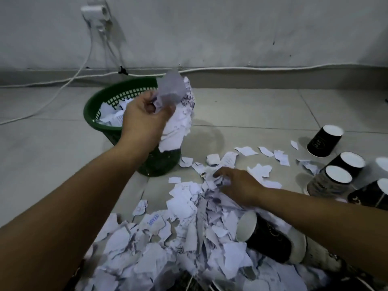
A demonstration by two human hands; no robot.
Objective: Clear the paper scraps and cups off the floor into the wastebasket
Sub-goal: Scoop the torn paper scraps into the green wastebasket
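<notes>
The left hand grips a bunch of scraps right over the green basket. The right hand grabs more paper from the pile on the floor, nearer than the cups.

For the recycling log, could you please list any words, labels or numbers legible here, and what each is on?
No text reads with certainty.
Blue stamp on a scrap in the floor pile: upside down, blurred, unreadable.
Handwriting on the paper bundle in the left hand: too small to read.
Pale print on the upturned black cups: blurred.
Gold mark on the tipped-over cup: unreadable.
</notes>
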